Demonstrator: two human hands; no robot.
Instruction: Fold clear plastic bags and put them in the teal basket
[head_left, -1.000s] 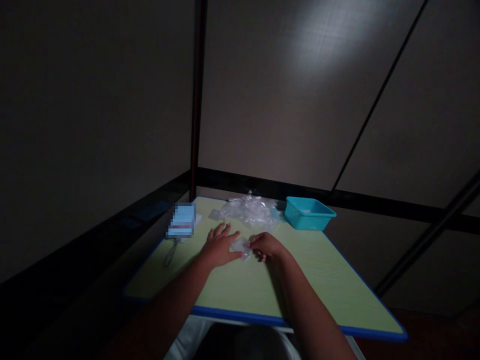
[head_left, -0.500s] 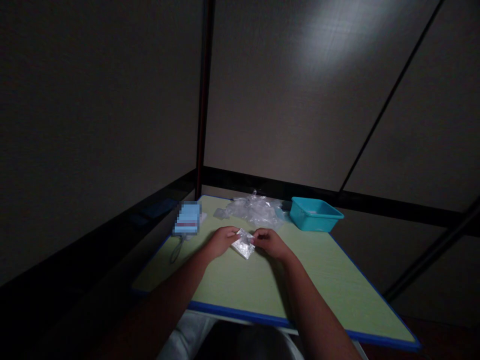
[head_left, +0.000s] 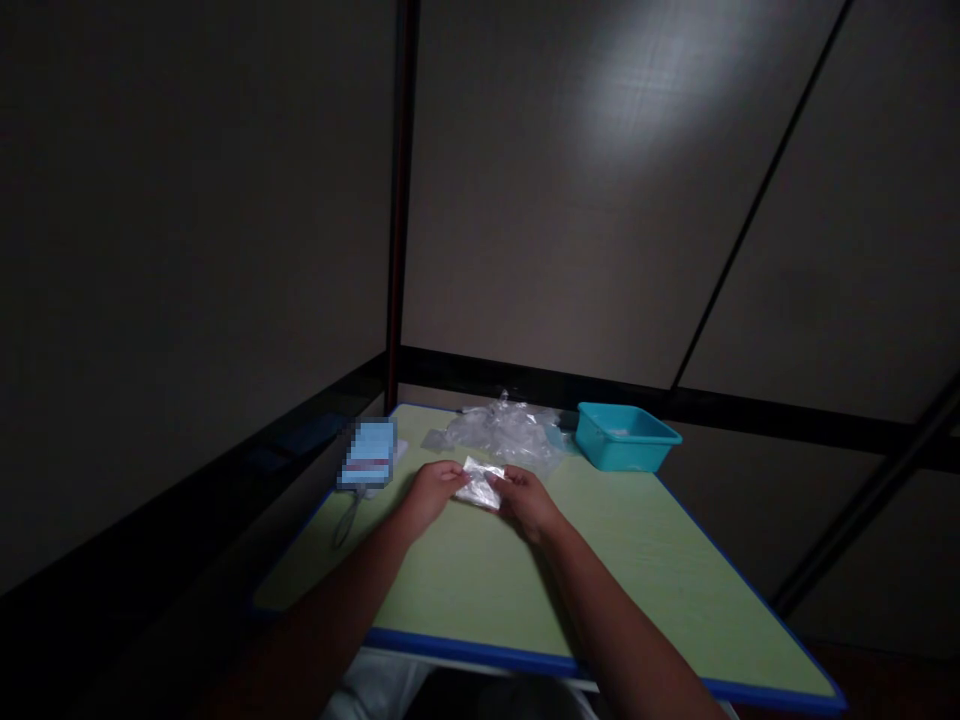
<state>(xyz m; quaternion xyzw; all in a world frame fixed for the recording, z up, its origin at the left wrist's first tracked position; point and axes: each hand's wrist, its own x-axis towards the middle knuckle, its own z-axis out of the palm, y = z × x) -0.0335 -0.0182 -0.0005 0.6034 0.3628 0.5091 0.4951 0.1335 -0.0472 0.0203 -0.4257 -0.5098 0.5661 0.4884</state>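
Between my two hands is a small, shiny, clear plastic packet (head_left: 481,486), roughly square and folded flat; what is inside it, if anything, I cannot make out. My left hand (head_left: 433,492) pinches its left edge with the thumb on top. On the opposite edge, my right hand (head_left: 531,500) grips it with thumb and fingers. The packet is held just above the middle of the green table (head_left: 465,590). Beyond it lies a loose heap of crumpled clear plastic bags (head_left: 502,428).
At the back right stands a turquoise plastic basket (head_left: 626,452). A blurred-out light blue object (head_left: 369,453) with a looped cord (head_left: 345,522) is at the table's left edge. Panelled walls (head_left: 540,220) close in behind and to the left.
The packet has turned so that it lies squarer between my hands. My right hand now grips its edge more fully, with the thumb over the top. The view has shifted slightly.
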